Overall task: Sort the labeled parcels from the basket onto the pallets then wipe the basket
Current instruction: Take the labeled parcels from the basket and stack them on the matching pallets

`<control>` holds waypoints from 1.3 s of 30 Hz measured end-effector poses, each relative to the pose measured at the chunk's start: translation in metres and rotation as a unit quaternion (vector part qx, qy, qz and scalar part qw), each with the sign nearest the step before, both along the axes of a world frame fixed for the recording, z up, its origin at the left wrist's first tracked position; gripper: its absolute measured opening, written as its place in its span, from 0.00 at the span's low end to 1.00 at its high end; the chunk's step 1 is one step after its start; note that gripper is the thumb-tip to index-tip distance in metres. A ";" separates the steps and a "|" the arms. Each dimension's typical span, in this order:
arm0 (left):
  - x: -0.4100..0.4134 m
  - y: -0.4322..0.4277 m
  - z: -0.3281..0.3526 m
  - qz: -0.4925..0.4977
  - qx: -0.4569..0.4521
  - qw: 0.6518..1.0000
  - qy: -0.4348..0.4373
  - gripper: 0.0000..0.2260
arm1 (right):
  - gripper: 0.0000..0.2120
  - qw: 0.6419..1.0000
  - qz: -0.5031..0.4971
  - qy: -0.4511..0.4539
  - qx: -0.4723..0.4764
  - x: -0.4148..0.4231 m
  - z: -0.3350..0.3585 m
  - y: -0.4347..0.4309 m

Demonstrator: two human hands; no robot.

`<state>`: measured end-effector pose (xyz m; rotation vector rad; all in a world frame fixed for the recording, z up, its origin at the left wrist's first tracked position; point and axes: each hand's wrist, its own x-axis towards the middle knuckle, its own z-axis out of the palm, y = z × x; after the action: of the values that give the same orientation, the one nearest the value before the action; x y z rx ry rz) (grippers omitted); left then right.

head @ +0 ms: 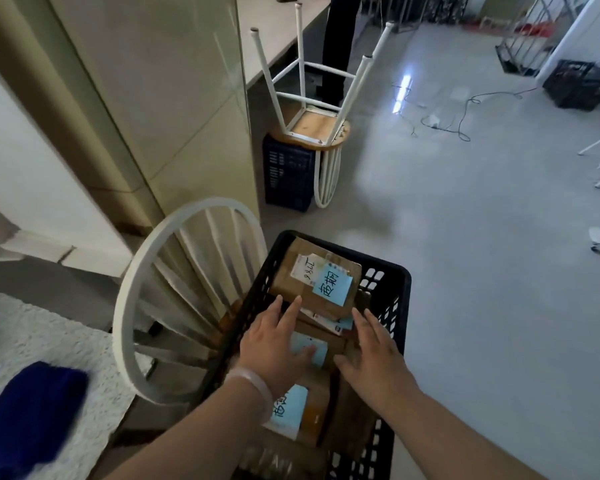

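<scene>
Your left hand (278, 337) and right hand (371, 344), fingers straight and gripping nothing, hover over brown cardboard blue-labelled parcels (321, 285) piled in the black plastic basket (378, 261); nudging the tilted far-end one could slide it off.

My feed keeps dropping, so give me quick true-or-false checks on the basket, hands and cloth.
The basket holds labelled parcels. True.
Both hands are outside the basket. False: the left hand and right hand reach in over the parcels.
The right hand grips a parcel. False: its fingers are straight, gripping nothing.
The blue cloth lies left of the basket, outside it. True.
The far parcel carries a blue label. True.
The stool stands upright. False: it sits upside down on a dark crate.
</scene>
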<state>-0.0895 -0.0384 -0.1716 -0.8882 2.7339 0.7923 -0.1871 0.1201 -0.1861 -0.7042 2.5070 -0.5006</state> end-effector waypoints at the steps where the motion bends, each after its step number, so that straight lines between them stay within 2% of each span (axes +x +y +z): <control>1: -0.011 -0.002 -0.006 0.008 0.003 1.000 -0.006 0.36 | 0.42 1.000 -0.008 -0.012 -0.004 -0.010 -0.007 -0.003; 7: -0.062 -0.009 -0.047 0.112 0.058 0.992 -0.030 0.36 | 0.41 0.991 -0.082 -0.085 -0.057 -0.066 -0.047 -0.033; 14: -0.085 -0.007 -0.087 0.221 0.115 0.969 0.000 0.40 | 0.43 0.980 -0.124 -0.132 -0.080 -0.107 -0.094 -0.056; 19: -0.103 -0.015 -0.102 0.250 0.134 0.958 0.030 0.43 | 0.44 0.964 -0.182 -0.147 -0.130 -0.134 -0.112 -0.070; 24: -0.114 -0.016 -0.113 0.278 0.185 0.941 0.052 0.46 | 0.43 0.956 -0.195 -0.150 -0.160 -0.155 -0.118 -0.084; 26: -0.116 -0.018 -0.116 0.283 0.191 0.938 0.061 0.46 | 0.39 0.952 -0.196 -0.157 -0.175 -0.158 -0.118 -0.086; 30: -0.114 -0.022 -0.119 0.277 0.207 0.935 0.079 0.48 | 0.23 0.940 -0.220 -0.170 -0.197 -0.153 -0.116 -0.080; 34: -0.111 -0.024 -0.114 0.253 0.237 0.935 0.079 0.48 | 0.23 0.945 -0.205 -0.173 -0.186 -0.144 -0.113 -0.068; 37: -0.107 -0.027 -0.109 0.231 0.245 0.938 0.084 0.49 | 0.14 0.958 -0.153 -0.188 -0.154 -0.135 -0.114 -0.061; 39: -0.104 -0.027 -0.103 0.202 0.238 0.946 0.087 0.50 | 0.12 0.947 -0.162 -0.208 -0.182 -0.126 -0.113 -0.056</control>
<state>-0.1935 -0.0657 -0.2746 -1.3182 2.3326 1.5878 -0.3133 0.0645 -0.2989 -0.2643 2.1482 -1.1251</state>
